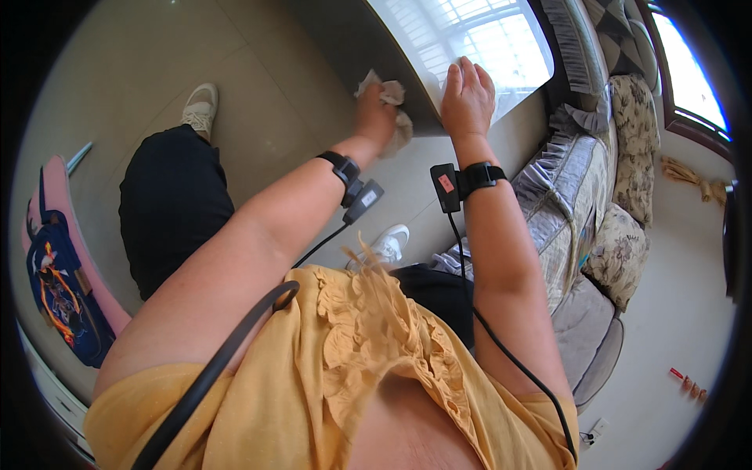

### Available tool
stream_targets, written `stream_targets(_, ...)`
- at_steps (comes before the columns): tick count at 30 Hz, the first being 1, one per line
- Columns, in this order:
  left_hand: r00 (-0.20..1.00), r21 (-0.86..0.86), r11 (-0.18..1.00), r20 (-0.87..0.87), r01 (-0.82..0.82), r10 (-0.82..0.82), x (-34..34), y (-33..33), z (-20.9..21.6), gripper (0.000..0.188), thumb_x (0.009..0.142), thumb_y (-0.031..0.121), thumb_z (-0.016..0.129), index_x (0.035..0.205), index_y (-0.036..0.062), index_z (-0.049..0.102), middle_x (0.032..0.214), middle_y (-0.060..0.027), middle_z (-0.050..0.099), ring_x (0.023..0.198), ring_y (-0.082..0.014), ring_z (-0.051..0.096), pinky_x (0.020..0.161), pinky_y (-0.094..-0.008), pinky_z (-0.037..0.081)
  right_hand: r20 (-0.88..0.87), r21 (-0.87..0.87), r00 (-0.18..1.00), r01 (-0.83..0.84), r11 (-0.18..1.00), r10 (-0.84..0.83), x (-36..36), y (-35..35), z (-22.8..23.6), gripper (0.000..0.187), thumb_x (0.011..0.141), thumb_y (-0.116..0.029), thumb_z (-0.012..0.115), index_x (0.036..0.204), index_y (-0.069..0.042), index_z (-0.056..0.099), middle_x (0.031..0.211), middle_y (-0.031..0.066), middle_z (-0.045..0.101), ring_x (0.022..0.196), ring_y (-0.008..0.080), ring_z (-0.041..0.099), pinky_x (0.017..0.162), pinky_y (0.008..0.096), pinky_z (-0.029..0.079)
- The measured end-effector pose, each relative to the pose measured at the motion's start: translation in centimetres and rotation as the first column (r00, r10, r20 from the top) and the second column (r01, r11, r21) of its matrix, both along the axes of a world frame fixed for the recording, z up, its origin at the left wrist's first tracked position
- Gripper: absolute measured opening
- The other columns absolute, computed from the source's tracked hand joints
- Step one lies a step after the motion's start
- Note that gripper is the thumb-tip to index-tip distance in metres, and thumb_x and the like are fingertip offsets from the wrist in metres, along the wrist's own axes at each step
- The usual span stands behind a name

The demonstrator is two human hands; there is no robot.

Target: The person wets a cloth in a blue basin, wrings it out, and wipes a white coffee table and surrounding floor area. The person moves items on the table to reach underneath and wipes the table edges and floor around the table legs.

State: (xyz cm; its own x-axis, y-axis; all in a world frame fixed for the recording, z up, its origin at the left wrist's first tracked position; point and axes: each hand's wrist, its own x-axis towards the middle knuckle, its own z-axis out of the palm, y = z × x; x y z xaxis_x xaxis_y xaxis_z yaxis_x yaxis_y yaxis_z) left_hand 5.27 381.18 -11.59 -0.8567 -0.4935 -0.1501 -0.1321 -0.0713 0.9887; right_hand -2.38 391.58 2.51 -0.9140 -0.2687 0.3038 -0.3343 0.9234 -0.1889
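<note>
Pale floor tiles [258, 86] surround a table [501, 47], with a sofa [560, 184] nearby. Beside the table's dark side, the left hand [377, 117] has its fingers clamped on a cloth [392, 92]; the right hand [468, 103] lies on top, fingers slightly apart.

Single fisheye view from the head, near, steeply downward.

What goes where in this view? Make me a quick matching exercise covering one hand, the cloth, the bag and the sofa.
1. Right hand
2. Cloth
3. Bag
4. Sofa

A. Dark blue, at far left
B. Crumpled in the left hand
C. Grey and floral, at right
D. On the glossy tabletop

Pairs: 1-D, 2-B, 3-A, 4-C
</note>
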Motion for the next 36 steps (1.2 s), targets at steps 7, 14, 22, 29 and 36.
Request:
stream_targets(7,0.987,0.535,0.837,0.156,-0.113,0.034,5.2,2.2,7.9,0.034,0.096,0.016,0.06,0.124,-0.0001,0.051,0.113,-0.018,0.063,0.108,-0.031,0.062,0.093,-0.0408,0.05,-0.049,0.0,0.999,-0.005,1.0,0.005,-0.5,1.3,-0.7,0.052,0.101,-0.047,0.049,0.135,-0.01,0.064,0.138,0.0181,0.058,0.136,0.0352,0.046,0.115,0.0483,0.032)
stream_targets(14,0.978,-0.155,0.986,-0.185,0.064,-0.093,4.0,6.6,6.0,0.047,0.082,0.011,0.071,0.124,0.0007,0.052,0.123,-0.0254,0.056,0.117,-0.0424,0.052,0.102,-0.0468,0.044,-0.057,-0.005,0.998,-0.014,1.0,0.013,-0.6,1.2,-0.8,0.051,0.101,-0.047,0.049,0.134,-0.011,0.064,0.138,0.0179,0.058,0.136,0.0355,0.046,0.115,0.0486,0.032)
stream_targets(22,0.982,0.567,0.824,0.164,-0.012,-0.099,7.1,5.1,5.1,0.033,0.087,-0.005,0.046,0.119,-0.0019,0.052,0.105,-0.0189,0.066,0.079,-0.034,0.072,0.06,-0.0435,0.059,-0.064,-0.01,0.998,-0.021,1.0,0.02,-0.5,1.8,-1.1,0.051,0.102,-0.046,0.047,0.134,-0.01,0.064,0.138,0.018,0.057,0.136,0.0359,0.046,0.114,0.0491,0.032)
stream_targets(29,0.982,-0.222,0.971,-0.142,0.091,-0.125,4.5,8.2,2.6,0.028,0.087,0.004,0.061,0.114,0.0021,0.058,0.119,-0.0234,0.058,0.117,-0.0436,0.054,0.099,-0.0462,0.044,-0.07,-0.009,0.997,-0.04,0.999,0.039,-0.9,0.5,-1.1,0.051,0.103,-0.048,0.046,0.134,-0.012,0.064,0.138,0.0181,0.058,0.136,0.0363,0.046,0.114,0.0497,0.033)
stream_targets(36,0.913,0.748,0.657,0.326,-0.092,-0.244,6.8,7.4,2.5,0.021,0.091,0.008,0.061,0.111,0.0044,0.057,0.102,-0.0138,0.068,0.096,-0.0284,0.068,0.078,-0.0458,0.055,-0.05,0.005,0.999,0.004,1.0,-0.003,-0.7,1.8,-0.9,0.051,0.103,-0.047,0.046,0.135,-0.012,0.063,0.14,0.0183,0.057,0.137,0.0361,0.046,0.115,0.05,0.032)
